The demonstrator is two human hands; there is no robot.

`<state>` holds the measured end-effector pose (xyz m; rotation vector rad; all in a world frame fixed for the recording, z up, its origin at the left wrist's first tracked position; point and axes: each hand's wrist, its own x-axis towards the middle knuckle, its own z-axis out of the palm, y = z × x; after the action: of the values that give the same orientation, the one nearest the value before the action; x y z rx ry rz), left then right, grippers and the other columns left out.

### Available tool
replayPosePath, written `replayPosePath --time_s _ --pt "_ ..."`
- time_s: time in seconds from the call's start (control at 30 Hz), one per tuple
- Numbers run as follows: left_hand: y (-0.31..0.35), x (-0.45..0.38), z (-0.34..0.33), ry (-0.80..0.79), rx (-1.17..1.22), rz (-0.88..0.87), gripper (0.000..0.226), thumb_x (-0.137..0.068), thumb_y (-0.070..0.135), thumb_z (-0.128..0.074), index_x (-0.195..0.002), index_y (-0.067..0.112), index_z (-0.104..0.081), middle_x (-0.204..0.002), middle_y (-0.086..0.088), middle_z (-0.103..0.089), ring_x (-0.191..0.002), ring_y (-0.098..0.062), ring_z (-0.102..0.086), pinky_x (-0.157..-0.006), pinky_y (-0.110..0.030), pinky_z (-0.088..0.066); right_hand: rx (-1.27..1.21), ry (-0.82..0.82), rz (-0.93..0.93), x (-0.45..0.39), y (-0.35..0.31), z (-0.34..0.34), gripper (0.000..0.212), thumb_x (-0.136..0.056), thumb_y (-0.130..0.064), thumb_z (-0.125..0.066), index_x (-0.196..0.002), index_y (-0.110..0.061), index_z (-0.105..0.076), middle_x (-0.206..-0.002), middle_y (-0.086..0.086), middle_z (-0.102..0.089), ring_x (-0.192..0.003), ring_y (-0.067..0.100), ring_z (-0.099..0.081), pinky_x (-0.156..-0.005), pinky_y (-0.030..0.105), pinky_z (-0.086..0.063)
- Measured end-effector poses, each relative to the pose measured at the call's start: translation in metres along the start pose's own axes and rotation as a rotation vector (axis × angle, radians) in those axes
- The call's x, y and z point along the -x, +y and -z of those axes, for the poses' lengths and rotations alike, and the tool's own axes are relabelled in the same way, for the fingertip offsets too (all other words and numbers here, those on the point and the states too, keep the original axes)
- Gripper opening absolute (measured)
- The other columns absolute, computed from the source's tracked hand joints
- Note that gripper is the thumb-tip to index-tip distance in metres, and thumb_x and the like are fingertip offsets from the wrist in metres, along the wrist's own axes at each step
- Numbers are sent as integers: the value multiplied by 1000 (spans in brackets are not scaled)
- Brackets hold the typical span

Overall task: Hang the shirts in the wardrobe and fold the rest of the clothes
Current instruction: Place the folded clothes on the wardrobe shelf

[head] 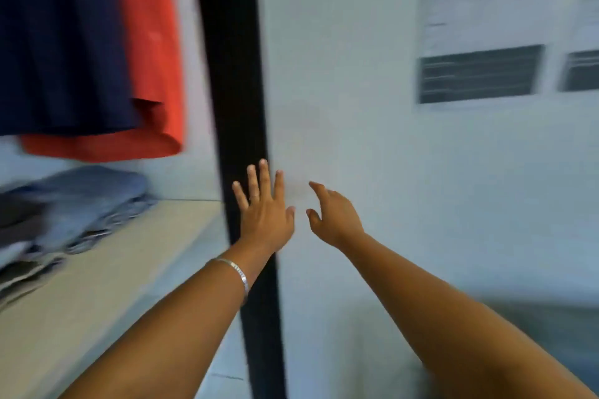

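A navy shirt [61,42] and an orange shirt [152,52] hang side by side at the upper left inside the wardrobe. Below them a stack of folded clothes [74,207], blue denim on top, lies on the pale wardrobe shelf [107,285]. My left hand [264,210] is spread flat with straight fingers over the black door edge [236,91] and the white door panel [340,107]. My right hand [334,214] hovers just to its right, fingers loosely bent, holding nothing. The whole view is blurred by motion.
Blurred printed papers [479,74] with dark blocks hang on the white surface at the upper right. A darker grey area shows at the lower right corner.
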<state>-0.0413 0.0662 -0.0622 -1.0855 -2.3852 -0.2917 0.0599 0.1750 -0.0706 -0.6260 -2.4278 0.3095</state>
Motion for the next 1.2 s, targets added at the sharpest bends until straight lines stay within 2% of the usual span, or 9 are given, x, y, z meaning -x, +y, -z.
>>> replayPosePath --time_s 0.17,0.27,0.4,0.5,0.67,0.87,1.0,1.2 --pt "186 78 1 -148 156 -323 76 -99 48 -33 -154 15 6 -156 -17 28 -143 -38 26 -112 -62 10 205 68 -377 172 123 123 65 -91 -21 -53 -150 -14 -27 -131 12 -56 -121 31 -52 -102 35 -39" --pt "289 144 25 -210 261 -513 75 -100 46 -35 -154 14 5 -154 -18 31 -142 -38 28 -112 -62 12 299 127 -617 296 164 202 67 -88 -17 -54 -149 -12 -28 -139 11 -49 -125 31 -47 -105 36 -35" --pt "423 263 76 -287 416 -790 75 -97 46 -41 -154 13 -5 -157 -18 26 -145 -37 21 -113 -61 5 440 273 -927 475 179 303 67 -82 -17 -58 -145 -10 -35 -145 12 -39 -128 33 -45 -106 38 -36" --pt "502 376 130 -347 533 -1033 77 -94 45 -48 -153 12 -12 -158 -18 21 -147 -37 14 -114 -61 0 523 345 -1159 606 153 368 69 -83 -18 -58 -147 -12 -32 -149 11 -31 -132 32 -39 -107 38 -34" --pt "576 531 212 -429 689 -1356 72 -92 42 -51 -151 15 -18 -159 -13 19 -147 -33 12 -116 -57 -1 589 526 -1425 774 96 427 65 -85 -16 -58 -145 -13 -34 -149 8 -33 -133 28 -38 -106 39 -38" --pt "621 688 264 -558 718 -1650 74 -95 41 -48 -153 16 -9 -157 -11 26 -146 -32 18 -118 -51 4 548 602 -1763 936 51 443 61 -86 -15 -56 -143 -12 -36 -146 8 -33 -131 29 -39 -107 38 -37" --pt "655 762 258 -668 651 -1740 76 -94 40 -50 -153 15 -9 -158 -12 24 -146 -32 17 -119 -50 2 463 616 -1930 1012 63 438 62 -86 -20 -59 -142 -10 -37 -145 10 -32 -127 32 -43 -105 38 -39" --pt "719 851 221 -774 508 -1767 74 -93 35 -52 -152 14 -12 -159 -16 18 -147 -34 10 -119 -52 -4 240 645 -2083 1109 104 422 66 -87 -23 -59 -146 -14 -31 -147 8 -31 -134 25 -38 -109 33 -34"
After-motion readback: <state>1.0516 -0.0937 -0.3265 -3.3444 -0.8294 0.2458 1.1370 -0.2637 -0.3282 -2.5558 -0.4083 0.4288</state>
